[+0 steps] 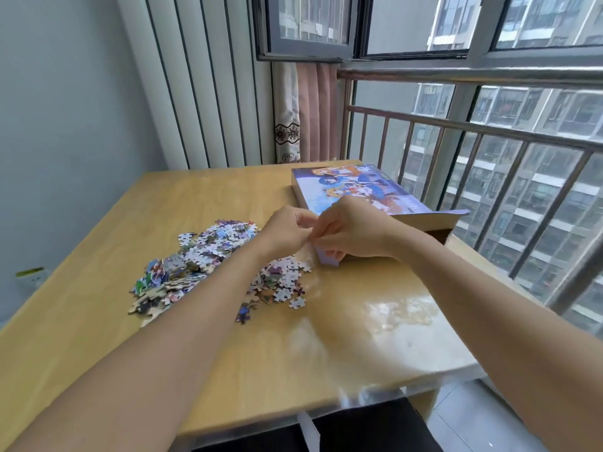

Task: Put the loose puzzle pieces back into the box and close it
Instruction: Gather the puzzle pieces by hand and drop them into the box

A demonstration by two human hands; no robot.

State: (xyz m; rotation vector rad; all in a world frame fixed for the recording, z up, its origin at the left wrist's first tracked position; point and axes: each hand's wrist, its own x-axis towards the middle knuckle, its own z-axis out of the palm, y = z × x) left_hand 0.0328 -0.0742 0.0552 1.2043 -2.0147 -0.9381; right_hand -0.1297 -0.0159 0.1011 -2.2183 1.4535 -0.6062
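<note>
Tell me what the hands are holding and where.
Both hands, left hand and right hand, pinch the near corner flap of the puzzle box.

A wooden table is sitting by a big window. A metal railing is running along the glass. Tall apartment buildings are showing outside. A pink curtain is hanging in the corner, beside a white ribbed wall panel. A black chair is peeking out under the table's near edge.
</note>
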